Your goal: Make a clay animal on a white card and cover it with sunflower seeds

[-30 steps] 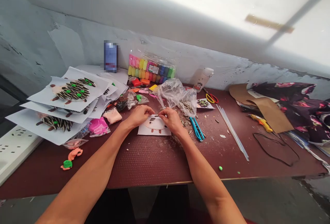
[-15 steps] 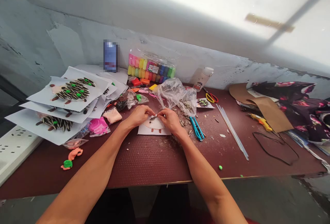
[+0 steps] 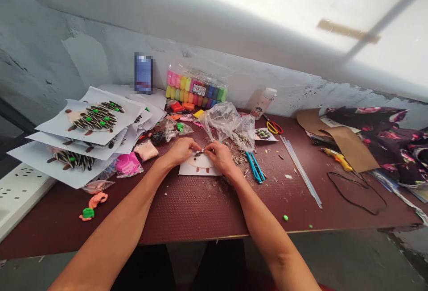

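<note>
A white sheet (image 3: 190,169) with a pale clay shape, brown clay pieces along its lower edge and a few dark seeds lies on the dark red table. My left hand (image 3: 183,149) is over the sheet's upper left, fingers pinched together near the seeds. From the right, my right hand (image 3: 218,153) meets it with thumb and fingertips closed. Whatever either hand holds is too small or hidden to name. Striped seeds (image 3: 238,158) are scattered right of my right hand, beside a clear plastic bag (image 3: 222,117).
Stacked sheets with seed-covered figures (image 3: 90,123) stand at left, near a pink clay bag (image 3: 129,164). Coloured clay packs (image 3: 195,91) and a bottle (image 3: 263,102) line the wall. Right are a teal cutter (image 3: 256,167), scissors (image 3: 274,126), clear sticks (image 3: 301,170) and a yellow glue gun (image 3: 341,160).
My left hand's fingers have shifted very slightly over the sheet. My right hand stays almost where it was.
</note>
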Available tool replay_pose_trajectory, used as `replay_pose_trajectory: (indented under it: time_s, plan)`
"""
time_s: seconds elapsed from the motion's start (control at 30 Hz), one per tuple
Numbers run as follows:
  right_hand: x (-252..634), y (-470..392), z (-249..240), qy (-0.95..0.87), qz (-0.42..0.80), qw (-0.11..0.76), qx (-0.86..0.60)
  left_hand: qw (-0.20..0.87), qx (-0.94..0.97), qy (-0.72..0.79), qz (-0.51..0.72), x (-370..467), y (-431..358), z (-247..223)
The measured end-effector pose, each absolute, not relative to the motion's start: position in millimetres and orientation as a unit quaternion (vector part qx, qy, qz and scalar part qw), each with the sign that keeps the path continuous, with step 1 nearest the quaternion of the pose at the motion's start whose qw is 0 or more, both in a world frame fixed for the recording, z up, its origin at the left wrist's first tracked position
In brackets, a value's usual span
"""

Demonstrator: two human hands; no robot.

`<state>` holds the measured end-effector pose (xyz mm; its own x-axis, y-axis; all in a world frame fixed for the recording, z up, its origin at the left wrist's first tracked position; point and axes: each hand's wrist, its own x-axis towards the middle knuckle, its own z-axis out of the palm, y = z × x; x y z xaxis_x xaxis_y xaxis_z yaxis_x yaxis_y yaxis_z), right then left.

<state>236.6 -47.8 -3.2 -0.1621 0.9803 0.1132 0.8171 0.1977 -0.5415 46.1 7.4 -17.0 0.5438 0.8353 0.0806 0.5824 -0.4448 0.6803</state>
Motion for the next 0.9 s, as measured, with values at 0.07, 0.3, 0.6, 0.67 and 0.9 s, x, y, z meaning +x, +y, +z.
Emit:
replay_pose_trajectory:
  time_s: [0.07,0.3,0.6,0.67,0.9]
  plan:
    - [236.6,-47.6,-3.5,-0.742,0.179,0.226,-0.605,0.303,0.824,0.432,0.205,46.1,6.7,-16.0]
    - [236.9,-46.5,-6.5,-0.745,0.172,0.223,-0.605,0.304,0.824,0.435,0.198,46.7,5.3,-13.6]
    - [236.2,-47.1,-3.2,-0.751,0.167,0.211,-0.603,0.296,0.832,0.43,0.187,47.4,5.3,-15.0]
    - [236.3,-46.7,-3.1,-0.751,0.166,0.208,-0.604,0.292,0.833,0.432,0.184,47.5,5.8,-15.5]
    - [237.1,-44.5,-4.9,-0.753,0.166,0.208,-0.601,0.288,0.835,0.434,0.181,47.7,8.5,-19.2]
